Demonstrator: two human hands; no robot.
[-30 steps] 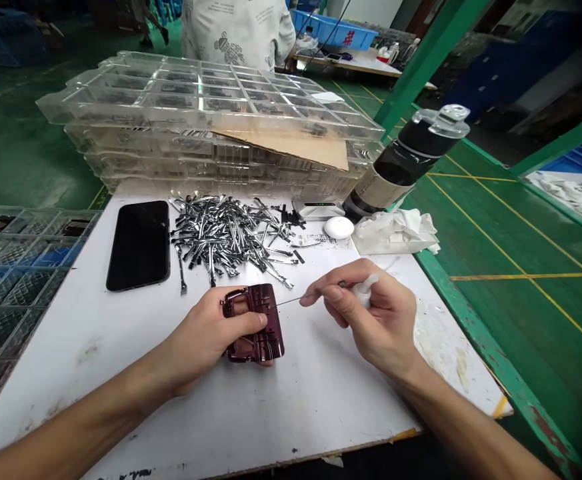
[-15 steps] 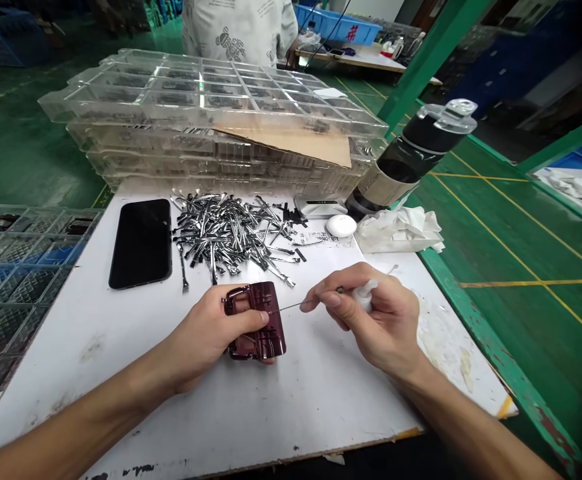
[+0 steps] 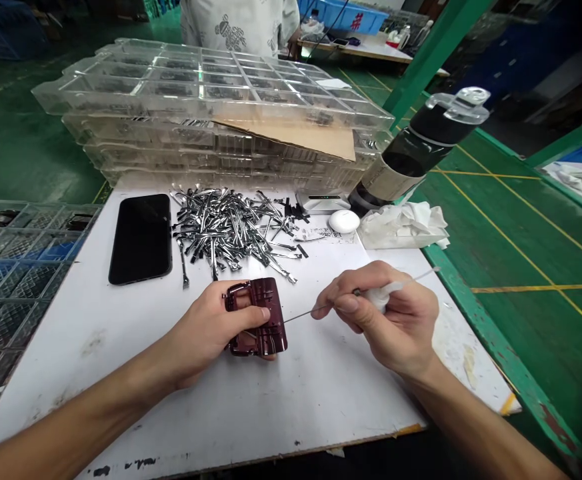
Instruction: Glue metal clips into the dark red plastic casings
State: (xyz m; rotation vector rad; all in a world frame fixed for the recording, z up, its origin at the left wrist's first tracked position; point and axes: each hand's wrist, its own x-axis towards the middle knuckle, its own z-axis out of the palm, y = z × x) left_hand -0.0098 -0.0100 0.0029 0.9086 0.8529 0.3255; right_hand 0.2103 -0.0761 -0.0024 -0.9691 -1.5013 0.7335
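Above the white board (image 3: 271, 413), left hand (image 3: 211, 333) grips the maroon plated part (image 3: 275, 337) for stability, right hand (image 3: 391, 320) pinches a fine wire pick (image 3: 301, 315)

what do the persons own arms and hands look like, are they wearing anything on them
The left forearm and right forearm are bare, with no sleeves in view. The left hand and right hand wear no gloves, and no watch, ring or band shows on either. The nails look short.
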